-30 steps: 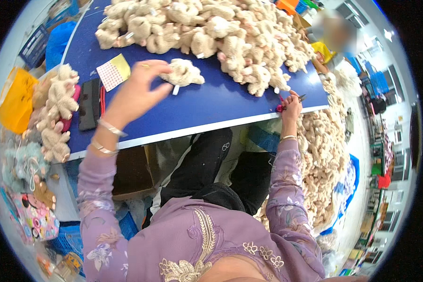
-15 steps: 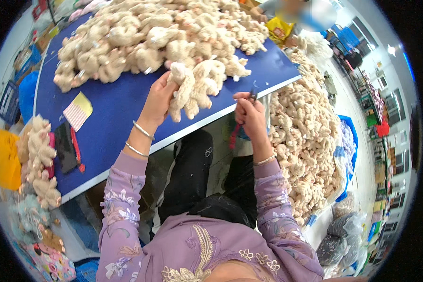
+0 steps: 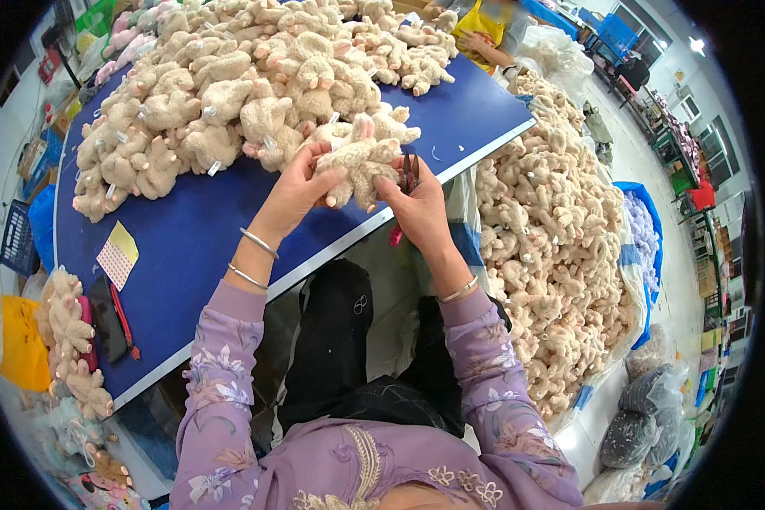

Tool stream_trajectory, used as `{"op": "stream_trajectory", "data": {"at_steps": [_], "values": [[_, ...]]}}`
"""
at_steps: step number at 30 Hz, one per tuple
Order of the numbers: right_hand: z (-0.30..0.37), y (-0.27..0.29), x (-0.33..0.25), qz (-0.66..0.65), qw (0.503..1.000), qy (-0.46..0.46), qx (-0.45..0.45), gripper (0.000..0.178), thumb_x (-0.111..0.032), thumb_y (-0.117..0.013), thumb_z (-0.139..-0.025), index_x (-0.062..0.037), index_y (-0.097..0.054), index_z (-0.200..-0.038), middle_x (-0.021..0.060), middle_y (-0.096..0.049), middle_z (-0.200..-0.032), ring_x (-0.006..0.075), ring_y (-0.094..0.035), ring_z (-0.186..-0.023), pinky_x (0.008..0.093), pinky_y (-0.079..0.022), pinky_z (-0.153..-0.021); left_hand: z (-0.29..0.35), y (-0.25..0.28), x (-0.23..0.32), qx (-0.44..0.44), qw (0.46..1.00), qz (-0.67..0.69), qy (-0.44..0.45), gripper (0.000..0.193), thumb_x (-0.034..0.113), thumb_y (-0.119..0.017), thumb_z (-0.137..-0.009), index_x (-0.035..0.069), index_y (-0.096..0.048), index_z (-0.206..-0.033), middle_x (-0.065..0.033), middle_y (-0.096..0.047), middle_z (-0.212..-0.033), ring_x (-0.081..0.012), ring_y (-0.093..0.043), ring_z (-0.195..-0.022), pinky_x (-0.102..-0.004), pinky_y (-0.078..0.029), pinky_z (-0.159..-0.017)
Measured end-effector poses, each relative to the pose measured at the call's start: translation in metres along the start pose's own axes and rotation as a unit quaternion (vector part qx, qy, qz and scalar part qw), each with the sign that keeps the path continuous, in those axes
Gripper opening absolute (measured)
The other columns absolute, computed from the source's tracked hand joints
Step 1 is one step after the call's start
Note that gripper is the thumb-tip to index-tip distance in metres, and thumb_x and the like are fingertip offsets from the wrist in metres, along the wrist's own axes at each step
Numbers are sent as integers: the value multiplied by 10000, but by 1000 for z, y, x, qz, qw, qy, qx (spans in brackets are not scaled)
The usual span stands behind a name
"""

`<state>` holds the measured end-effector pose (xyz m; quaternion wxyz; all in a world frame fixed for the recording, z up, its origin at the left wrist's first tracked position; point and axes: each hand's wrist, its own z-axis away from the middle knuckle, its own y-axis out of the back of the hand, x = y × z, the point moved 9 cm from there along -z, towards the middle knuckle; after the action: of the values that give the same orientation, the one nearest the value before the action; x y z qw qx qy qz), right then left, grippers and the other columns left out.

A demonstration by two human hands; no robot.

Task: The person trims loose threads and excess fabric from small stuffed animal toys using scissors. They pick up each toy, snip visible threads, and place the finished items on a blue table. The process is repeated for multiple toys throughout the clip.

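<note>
A cream plush toy animal [image 3: 359, 168] with pink tips is held over the front edge of the blue table [image 3: 187, 263]. My left hand [image 3: 302, 189] is closed on its left side. On the other side, the thumb and fingers of my right hand [image 3: 418, 204] also grip the toy. Dark thread snips [image 3: 410, 173] are tucked in that right hand, their blades pointing up. Just behind my hands lies a large pile of the same cream plush toys [image 3: 229, 93], several with white tags.
A big open sack of cream plush toys [image 3: 552, 246] stands right of the table. A dark phone [image 3: 106, 316], a red strap and a patterned card [image 3: 118, 256] lie at the table's left. Someone's hand [image 3: 483, 48] shows beside a yellow bag at the back.
My right hand has come left from beyond the table edge and taken hold of the toy. The toy in my left hand has been turned, and the head view has shifted slightly.
</note>
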<state>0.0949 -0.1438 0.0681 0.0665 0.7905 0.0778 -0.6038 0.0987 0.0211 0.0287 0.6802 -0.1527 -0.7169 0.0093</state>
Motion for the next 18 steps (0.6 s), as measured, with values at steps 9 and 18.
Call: {"op": "stream_trajectory", "data": {"at_steps": [9, 18], "values": [[0, -13, 29, 24, 984, -101, -148, 185, -179, -708, -815, -21, -614, -837, -38, -572, -690, 29, -476, -597, 207, -373, -528, 8, 13, 10, 71, 976, 196, -61, 509, -4, -567, -854, 38, -417, -1339, -60, -595, -1111, -127, -604, -975, -256, -512, -802], [-12, -1, 21, -17, 995, -54, -81, 207, -154, -682, -835, 3, -632, -961, -10, -620, -762, 61, -554, -676, 234, -462, -609, 10, -13, 3, -6, 999, -24, -32, 518, -28, -559, -808, 11, -426, -1307, -62, -542, -1189, -126, -543, -1069, -272, -459, -906]]}}
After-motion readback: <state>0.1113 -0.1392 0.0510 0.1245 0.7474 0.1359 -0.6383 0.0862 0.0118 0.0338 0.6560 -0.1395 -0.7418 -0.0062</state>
